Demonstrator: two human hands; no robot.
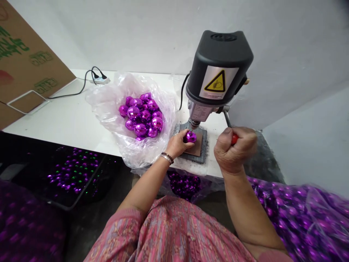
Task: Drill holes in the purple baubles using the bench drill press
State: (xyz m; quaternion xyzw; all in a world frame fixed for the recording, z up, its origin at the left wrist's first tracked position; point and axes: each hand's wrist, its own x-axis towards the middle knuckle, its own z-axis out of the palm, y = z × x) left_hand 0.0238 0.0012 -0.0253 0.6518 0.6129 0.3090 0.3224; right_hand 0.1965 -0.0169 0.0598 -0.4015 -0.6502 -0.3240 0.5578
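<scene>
Under the chuck of a small black drill press (223, 54), my left hand (177, 143) pinches a shiny purple mirror ball (190, 137). The ball rests over a brown board (196, 147) on the grey drill base (202, 156). The bit meets or nearly meets the ball's top; I cannot tell which. My right hand (236, 147) is closed round the red knob (234, 138) of the press's feed lever, to the right of the machine. To the left of my left hand, an open clear plastic bag (109, 109) holds several purple mirror balls (141, 116).
A power strip (100, 79) with black cords lies at the table's back left, near a cardboard box (29, 62). Bags of purple balls (300, 214) stand at the right, and a dark bin of purple and green balls (73, 171) sits below left. Dark shavings dot the white table (68, 120).
</scene>
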